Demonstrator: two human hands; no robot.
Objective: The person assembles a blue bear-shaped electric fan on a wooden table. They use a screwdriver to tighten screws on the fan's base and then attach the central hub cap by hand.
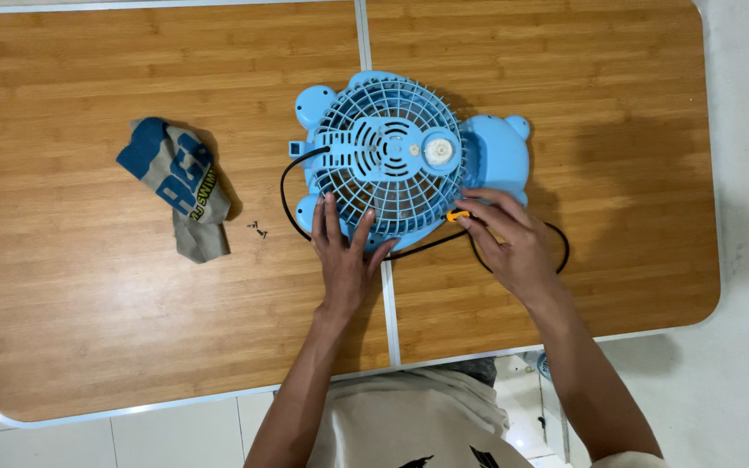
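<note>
Blue plastic fan [392, 156] lies face down in the middle of the wooden table [88, 303], just ahead of both hands.
The left hand [342, 256] rests flat, fingers spread, on the grille's near edge; the right hand [509, 238] pinches a small orange-handled screwdriver [457, 215] at the rim, beside the black cord [292, 204].

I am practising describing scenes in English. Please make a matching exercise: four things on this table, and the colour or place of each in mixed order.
Things:
1. fan
2. cord
3. cloth
4. screws

Descriptions:
a. crumpled, at the table's left part
b. light blue
c. tiny, between cloth and fan
d. black, under the fan

Pairs: 1-b, 2-d, 3-a, 4-c
</note>
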